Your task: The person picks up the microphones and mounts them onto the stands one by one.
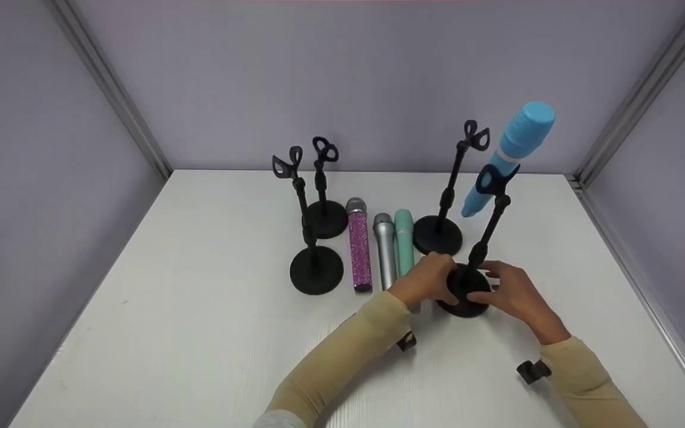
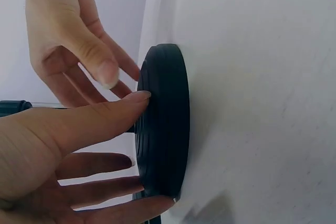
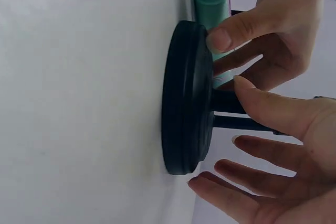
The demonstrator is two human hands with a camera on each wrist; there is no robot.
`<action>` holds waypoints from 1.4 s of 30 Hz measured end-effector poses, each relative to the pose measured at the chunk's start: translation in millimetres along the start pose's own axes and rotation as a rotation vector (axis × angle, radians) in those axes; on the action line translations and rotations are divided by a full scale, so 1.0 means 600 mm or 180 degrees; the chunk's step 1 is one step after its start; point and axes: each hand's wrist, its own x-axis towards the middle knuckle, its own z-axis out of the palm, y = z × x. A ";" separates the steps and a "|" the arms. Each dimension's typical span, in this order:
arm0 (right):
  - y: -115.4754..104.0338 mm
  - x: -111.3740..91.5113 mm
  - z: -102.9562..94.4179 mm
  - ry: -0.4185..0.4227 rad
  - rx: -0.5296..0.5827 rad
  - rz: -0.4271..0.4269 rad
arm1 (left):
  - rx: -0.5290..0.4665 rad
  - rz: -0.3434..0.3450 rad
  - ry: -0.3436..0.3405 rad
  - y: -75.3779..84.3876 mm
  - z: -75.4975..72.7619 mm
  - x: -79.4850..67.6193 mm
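Both hands are at the round black base of a microphone stand (image 1: 464, 291) on the right side of the table. A blue microphone (image 1: 509, 151) leans at a slant in the clip at its top. My left hand (image 1: 429, 279) holds the base's left side, thumb (image 2: 113, 111) on the upper face and fingers along the edge. On the other side is my right hand (image 1: 512, 291), its fingers (image 3: 262, 174) spread loosely around the base and its thumb near the pole. Beside the left hand lie a mint-green microphone (image 1: 404, 238) and a silver microphone (image 1: 385, 244).
Just behind stands another black stand (image 1: 437, 235) with a bare clip. Further left are two more stands, one in front (image 1: 317, 270) and one behind (image 1: 327, 219). A glittery purple microphone (image 1: 360, 246) lies next to them. Grey panels (image 1: 342, 89) enclose the white table (image 1: 170, 309).
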 end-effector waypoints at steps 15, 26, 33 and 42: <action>0.013 -0.006 0.009 0.0162 -0.0193 -0.0298 | -0.0091 0.0049 -0.0019 0.008 0.005 0.012; 0.038 -0.010 -0.008 0.0142 -0.0228 -0.0108 | 0.0086 0.0131 -0.0099 0.028 0.015 0.033; 0.057 -0.008 -0.027 0.0096 -0.0334 0.0008 | 0.0063 -0.0003 -0.0225 0.043 0.025 0.059; 0.093 0.001 -0.061 0.0088 -0.0388 0.0169 | 0.0068 -0.0013 -0.0194 0.065 0.037 0.104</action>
